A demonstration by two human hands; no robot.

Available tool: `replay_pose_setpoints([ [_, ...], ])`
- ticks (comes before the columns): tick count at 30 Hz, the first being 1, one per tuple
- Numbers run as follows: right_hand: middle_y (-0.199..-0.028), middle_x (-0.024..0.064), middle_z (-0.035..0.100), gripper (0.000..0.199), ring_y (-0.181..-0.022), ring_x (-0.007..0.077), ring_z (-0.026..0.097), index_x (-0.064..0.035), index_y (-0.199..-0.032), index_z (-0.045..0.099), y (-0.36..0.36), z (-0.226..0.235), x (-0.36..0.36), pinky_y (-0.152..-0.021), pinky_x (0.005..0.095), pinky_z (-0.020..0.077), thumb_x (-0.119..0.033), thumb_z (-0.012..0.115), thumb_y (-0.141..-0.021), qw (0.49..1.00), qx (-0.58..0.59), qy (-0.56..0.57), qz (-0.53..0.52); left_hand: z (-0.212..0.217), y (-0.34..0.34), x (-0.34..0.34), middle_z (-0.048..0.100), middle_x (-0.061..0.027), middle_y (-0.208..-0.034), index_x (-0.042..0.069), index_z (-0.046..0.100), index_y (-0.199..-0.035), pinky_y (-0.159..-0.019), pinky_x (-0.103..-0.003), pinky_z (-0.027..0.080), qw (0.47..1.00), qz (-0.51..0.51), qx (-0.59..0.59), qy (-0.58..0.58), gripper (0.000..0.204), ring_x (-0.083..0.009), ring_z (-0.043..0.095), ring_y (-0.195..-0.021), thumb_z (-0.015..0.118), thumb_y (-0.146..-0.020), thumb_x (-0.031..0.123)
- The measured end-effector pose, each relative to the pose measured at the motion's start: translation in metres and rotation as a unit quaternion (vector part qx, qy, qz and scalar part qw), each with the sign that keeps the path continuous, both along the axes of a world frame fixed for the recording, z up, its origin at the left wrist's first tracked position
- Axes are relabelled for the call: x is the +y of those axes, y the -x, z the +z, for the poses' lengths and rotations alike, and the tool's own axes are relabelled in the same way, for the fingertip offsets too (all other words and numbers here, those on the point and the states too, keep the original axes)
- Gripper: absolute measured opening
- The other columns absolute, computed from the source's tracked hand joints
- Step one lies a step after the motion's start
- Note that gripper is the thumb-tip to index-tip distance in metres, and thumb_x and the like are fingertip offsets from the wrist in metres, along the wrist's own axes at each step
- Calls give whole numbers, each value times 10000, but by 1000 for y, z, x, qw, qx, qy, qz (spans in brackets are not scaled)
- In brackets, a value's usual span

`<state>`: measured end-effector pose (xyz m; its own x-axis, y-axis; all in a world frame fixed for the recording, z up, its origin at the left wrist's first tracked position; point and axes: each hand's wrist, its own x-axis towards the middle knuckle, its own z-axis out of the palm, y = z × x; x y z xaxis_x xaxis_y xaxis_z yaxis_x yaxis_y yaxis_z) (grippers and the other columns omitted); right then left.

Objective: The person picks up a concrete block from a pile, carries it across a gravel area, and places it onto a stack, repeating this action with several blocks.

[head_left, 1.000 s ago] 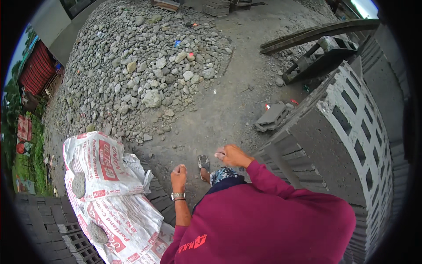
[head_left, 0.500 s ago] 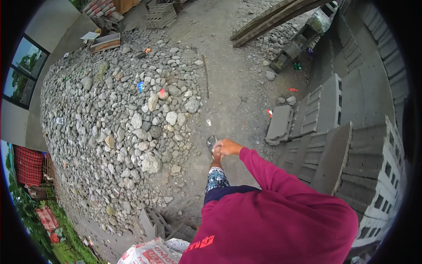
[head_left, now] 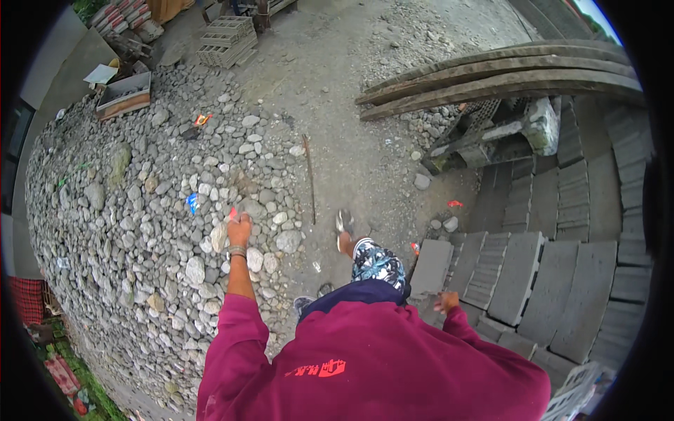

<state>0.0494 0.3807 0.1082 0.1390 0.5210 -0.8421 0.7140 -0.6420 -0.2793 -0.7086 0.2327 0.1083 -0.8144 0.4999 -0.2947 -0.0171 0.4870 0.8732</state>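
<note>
Left hand: fingers curled, empty as far as shows, over the stone pile.
Right hand: fingers loose, empty, beside the grey blocks.
Progress: nothing carried; both hands free, mid-stride beside the stone pile.

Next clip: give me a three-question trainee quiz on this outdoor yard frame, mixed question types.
1. True or false: the left hand is raised over the heap of grey rounded stones.
2. The right hand is nearest to: A) the curved wooden planks, B) the grey hollow concrete blocks, C) the flat wooden box.
3. Fill in: the person's long sleeve is ____ coloured.

Key: 1 true; 2 B; 3 maroon.
</note>
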Motion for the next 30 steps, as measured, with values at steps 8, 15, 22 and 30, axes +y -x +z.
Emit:
replay_pose_setpoints([
  [8,-1040,256,659,464,-887,337,676,-62,-1153,641,169,-35,226,-716,458,531,-401,422,-923,906,97,5,413,-43,89,239,680,-209,-781,-31,674,-830,-731,-480,479,971,-163,34,170,379,-389,656,-808,541,-831,324],
  [15,-736,105,655,248,-551,194,626,16,-1018,665,434,60,583,-457,323,497,-185,618,-881,975,155,-157,27,-51,118,336,636,-130,-707,88,627,-809,-484,-440,456,911,68,-377,153,192,-265,606,-578,490,-815,221],
  [22,-782,81,652,251,-644,158,624,39,-1068,631,692,100,920,-540,311,539,-156,569,-921,933,225,-254,119,-87,231,461,688,-137,-781,132,675,-815,-618,-425,526,929,-124,-163,307,155,-295,681,-741,614,-751,259],
  [30,-789,127,703,395,-598,198,683,16,-1184,603,779,152,1018,-457,290,482,-273,587,-914,988,77,-43,127,-47,460,811,663,-175,-648,-7,643,-658,-617,-435,523,952,-145,-96,252,378,-298,668,-617,461,-813,286],
])
